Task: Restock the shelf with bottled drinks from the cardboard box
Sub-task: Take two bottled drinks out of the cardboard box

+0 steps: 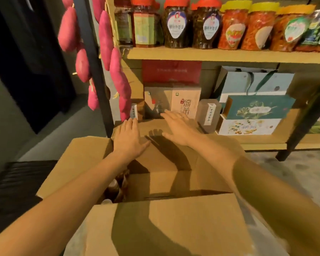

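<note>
A large cardboard box point(166, 224) stands on the floor in front of me with its flaps spread. Through the gap at its left I see the dark tops of bottled drinks point(116, 187). My left hand point(127, 137) lies flat, fingers apart, on the far flap point(161, 156). My right hand point(179, 126) rests flat on the same flap a little further back and holds nothing. The wooden shelf point(229, 55) rises just behind the box.
Jars with red and yellow lids point(175, 24) fill the upper shelf board. The lower level holds tea boxes point(185, 100), a small grey box point(209, 113) and gift bags point(255, 108). Pink stuffed sweet potatoes point(107, 37) hang along a dark post at left. A black mat point(17, 183) lies left of the box.
</note>
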Demonstrator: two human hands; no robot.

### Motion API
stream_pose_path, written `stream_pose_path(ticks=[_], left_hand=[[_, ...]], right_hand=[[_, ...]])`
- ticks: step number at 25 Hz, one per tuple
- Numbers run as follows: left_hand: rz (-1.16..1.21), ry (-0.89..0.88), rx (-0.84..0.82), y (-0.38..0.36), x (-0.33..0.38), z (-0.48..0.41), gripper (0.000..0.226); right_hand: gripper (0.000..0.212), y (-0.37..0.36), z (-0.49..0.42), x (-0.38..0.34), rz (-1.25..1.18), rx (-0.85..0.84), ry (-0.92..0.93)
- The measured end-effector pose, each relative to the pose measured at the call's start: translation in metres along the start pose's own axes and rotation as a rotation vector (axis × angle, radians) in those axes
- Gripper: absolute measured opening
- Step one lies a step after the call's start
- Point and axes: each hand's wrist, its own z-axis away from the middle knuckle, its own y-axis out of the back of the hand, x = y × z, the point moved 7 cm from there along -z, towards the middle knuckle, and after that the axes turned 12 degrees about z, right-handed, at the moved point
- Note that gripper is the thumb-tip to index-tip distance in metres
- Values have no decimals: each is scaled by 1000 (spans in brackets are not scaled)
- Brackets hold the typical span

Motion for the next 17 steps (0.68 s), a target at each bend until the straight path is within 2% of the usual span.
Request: stream_pose_path(ticks=[4, 9, 13, 17], left_hand=[[-27, 248, 64, -15, -29, 16, 86], [17, 599, 163, -50, -34, 63, 84], [78, 807, 209, -77, -24, 86, 82], [264, 1011, 487, -87, -27, 86, 81]], right_hand=[[67, -26, -34, -24, -51, -10, 249], [62, -58, -40, -42, -182, 50, 547], [59, -86, -38, -51, -295, -4, 698], [54, -111, -52, -68, -523, -30, 756]])
